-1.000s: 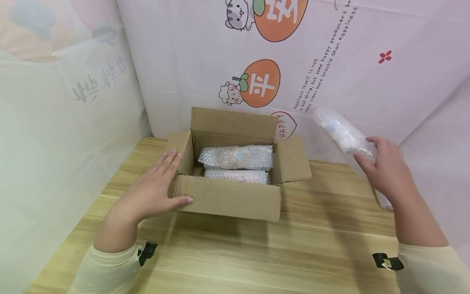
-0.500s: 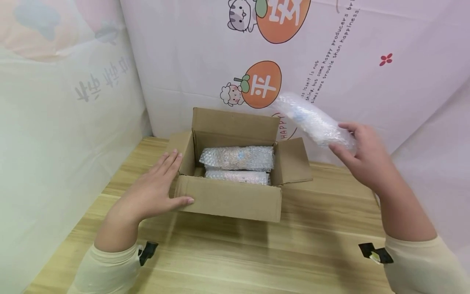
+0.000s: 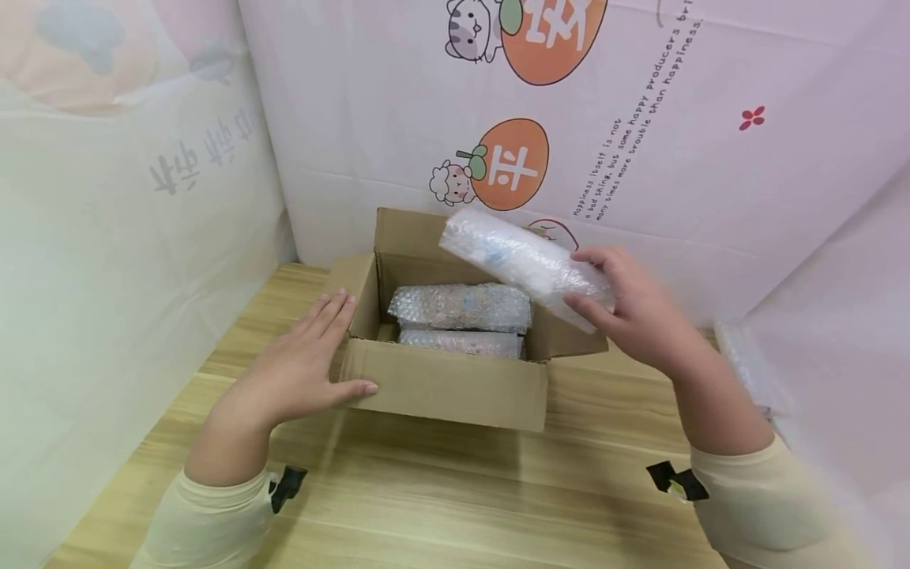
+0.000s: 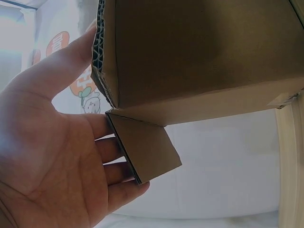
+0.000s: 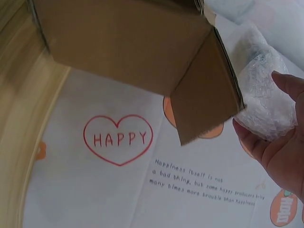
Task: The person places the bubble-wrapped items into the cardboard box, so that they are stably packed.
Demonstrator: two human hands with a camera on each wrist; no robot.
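An opened cardboard box (image 3: 444, 389) stands on the wooden table with its flaps folded outward. Inside lie two bubble-wrapped packages, a rear one (image 3: 458, 307) and a front one (image 3: 465, 342) partly hidden by the front wall. My left hand (image 3: 287, 371) rests on the box's left corner, its fingers straight against the left flap (image 4: 145, 147) and the thumb on the front flap. Above the box's right side, my right hand (image 3: 636, 316) grips one end of another bubble-wrapped package (image 3: 515, 253), which slants up to the left. What the bubble wrap encloses cannot be made out.
At the table's right edge, partly behind my right forearm, lies another clear-wrapped item (image 3: 753, 367). A printed cloth (image 3: 355, 142) hangs behind the table, and a pale sheet (image 3: 128, 276) hangs along the left. The right flap (image 5: 209, 90) juts out from the box.
My right hand has carried the bubble-wrapped package leftward from the right side of the table to over the box. The item at the right edge has come into view. My left hand stays put.
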